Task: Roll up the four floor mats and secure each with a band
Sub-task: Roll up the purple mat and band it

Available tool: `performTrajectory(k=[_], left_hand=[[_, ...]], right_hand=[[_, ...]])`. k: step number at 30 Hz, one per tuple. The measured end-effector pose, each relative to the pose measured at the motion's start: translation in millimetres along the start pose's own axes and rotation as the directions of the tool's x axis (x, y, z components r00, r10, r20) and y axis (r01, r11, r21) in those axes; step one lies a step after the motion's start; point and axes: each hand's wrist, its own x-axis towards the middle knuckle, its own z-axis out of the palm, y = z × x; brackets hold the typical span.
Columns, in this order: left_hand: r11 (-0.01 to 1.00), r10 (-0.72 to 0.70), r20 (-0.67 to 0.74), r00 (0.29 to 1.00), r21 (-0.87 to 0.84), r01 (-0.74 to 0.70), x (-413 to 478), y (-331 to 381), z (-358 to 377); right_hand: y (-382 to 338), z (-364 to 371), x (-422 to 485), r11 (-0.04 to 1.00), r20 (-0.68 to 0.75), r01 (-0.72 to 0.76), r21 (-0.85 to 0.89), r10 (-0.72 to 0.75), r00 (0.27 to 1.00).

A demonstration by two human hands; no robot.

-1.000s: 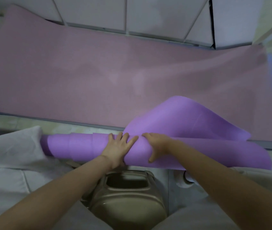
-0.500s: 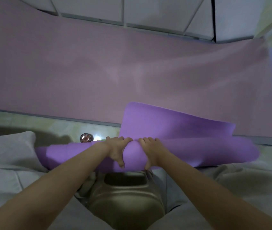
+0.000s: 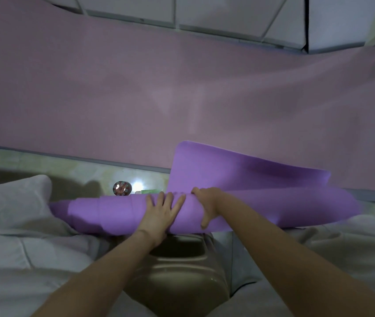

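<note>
Two mats show in the head view. One purple mat is mostly rolled into a tube lying crosswise just in front of the person, its loose end rising as a flap at the right and overlapping the near edge of the second mat — a pink mat spread flat on the floor beyond. The left hand lies flat on top of the roll, fingers spread and pressed against it, gripping nothing. The right hand, touching distance to its right, curls over the roll where the flap leaves it — fingers hooked over the far side, thumb down the near side, so it has hold of the purple mat. Both forearms are bare. One small round jewelled object sits on the tiled floor just behind the roll, with a green item beside it, too small to tell. White cloth bunches at the left, and one beige plastic container sits between the forearms.
</note>
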Motion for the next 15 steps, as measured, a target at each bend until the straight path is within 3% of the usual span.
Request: performTrajectory(k=[2,7,15], left_hand=[[0.999,0.028,-0.024,0.999,-0.018,-0.029,9.6,-3.4,4.1],[0.985,0.103,0.115,0.988,-0.151,-0.085,38.0,-23.4,-6.8],[0.972,0.148,0.268,0.952,-0.219,-0.09,63.3,-37.6,-15.7]], right_hand=[[1.5,4.8,-0.2,1.0,-0.035,0.017,0.001,-0.017,0.999],[3.4,36.9,-15.9,0.989,-0.217,-0.022,-0.148,-0.011,0.976],[-1.6,56.6,-4.6,0.977,-0.292,-0.171,-0.131,0.127,0.948]])
